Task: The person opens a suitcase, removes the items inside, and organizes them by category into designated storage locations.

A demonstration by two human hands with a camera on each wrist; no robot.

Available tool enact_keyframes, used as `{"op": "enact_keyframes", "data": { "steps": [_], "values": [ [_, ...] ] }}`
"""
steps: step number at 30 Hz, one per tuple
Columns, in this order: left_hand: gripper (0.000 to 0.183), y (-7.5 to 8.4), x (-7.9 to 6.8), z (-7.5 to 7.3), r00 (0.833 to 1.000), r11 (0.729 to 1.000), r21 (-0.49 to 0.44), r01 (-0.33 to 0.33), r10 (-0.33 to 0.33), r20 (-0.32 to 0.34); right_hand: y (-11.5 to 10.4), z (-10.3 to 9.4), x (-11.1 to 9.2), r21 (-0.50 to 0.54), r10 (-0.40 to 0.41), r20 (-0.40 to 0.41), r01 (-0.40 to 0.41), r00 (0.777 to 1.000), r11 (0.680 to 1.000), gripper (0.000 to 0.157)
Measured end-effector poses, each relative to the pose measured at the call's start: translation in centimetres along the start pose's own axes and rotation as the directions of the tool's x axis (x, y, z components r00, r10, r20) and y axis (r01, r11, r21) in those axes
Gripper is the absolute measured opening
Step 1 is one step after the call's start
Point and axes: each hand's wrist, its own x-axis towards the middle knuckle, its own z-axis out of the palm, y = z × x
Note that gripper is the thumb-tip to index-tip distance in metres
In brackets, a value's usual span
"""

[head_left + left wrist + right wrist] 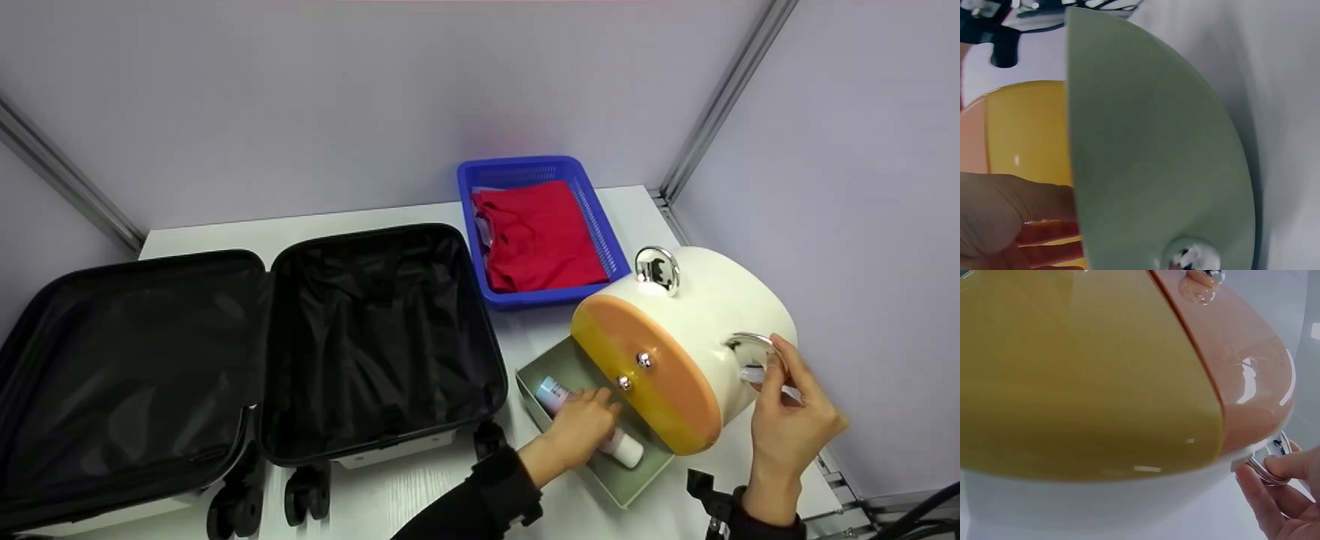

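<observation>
A white, barrel-shaped drawer box (720,300) with an orange front (637,319) and a yellow front (679,420) stands at the right. Its pale green drawer (536,364) is pulled out. My left hand (581,427) reaches inside and holds a bottle (624,450) around its middle; a white cap and a bluish end show on either side. In the left wrist view the drawer's front (1157,129) hides the bottle and fingertips. My right hand (795,420) pinches the chrome ring handle (750,341) on the box's side, also seen in the right wrist view.
An open black suitcase (375,337) lies spread at the left, its wheels toward me. Behind the box is a blue basket (611,247) with folded red cloth (540,232). Pale walls bound the white table (405,487) at the back and sides.
</observation>
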Motion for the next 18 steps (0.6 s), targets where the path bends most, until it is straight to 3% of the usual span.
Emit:
{"op": "enact_keyframes", "data": {
  "steps": [3,5,8,11,14,16,18],
  "values": [
    [0.027,-0.5,-1.3,-0.6,0.987,0.996,-0.086,0.017,-0.031,-0.159,-0.4,0.0,0.0,0.002,-0.001,-0.002,0.001,1.0,1.0,0.02],
    [0.025,-0.7,-2.4,-0.7,0.965,0.986,-0.168,0.021,-0.064,-0.254,-0.6,-0.1,0.0,0.004,0.0,-0.006,0.0,1.0,1.0,0.02],
    [0.023,-0.6,-4.1,-0.5,0.908,0.959,-0.285,-0.001,-0.118,-0.402,-0.8,-0.1,0.0,0.007,0.008,-0.014,-0.008,1.0,1.0,0.019],
    [0.024,-0.5,-5.7,0.3,0.83,0.93,-0.365,-0.052,-0.163,-0.534,-0.8,-0.1,0.0,0.014,0.017,-0.016,-0.017,1.0,1.0,0.019],
    [0.027,-0.2,-7.1,1.4,0.781,0.904,-0.42,-0.081,-0.204,-0.59,-0.8,0.0,0.0,0.015,0.021,-0.015,-0.021,1.0,1.0,0.019],
    [0.03,0.0,-7.9,2.2,0.768,0.885,-0.459,-0.079,-0.239,-0.594,-0.7,0.0,0.0,0.015,0.02,-0.013,-0.02,1.0,1.0,0.019],
    [0.034,0.2,-8.4,3.1,0.764,0.872,-0.486,-0.064,-0.27,-0.586,-0.6,0.1,0.0,0.013,0.019,-0.014,-0.019,1.0,1.0,0.019]
  ]
}}
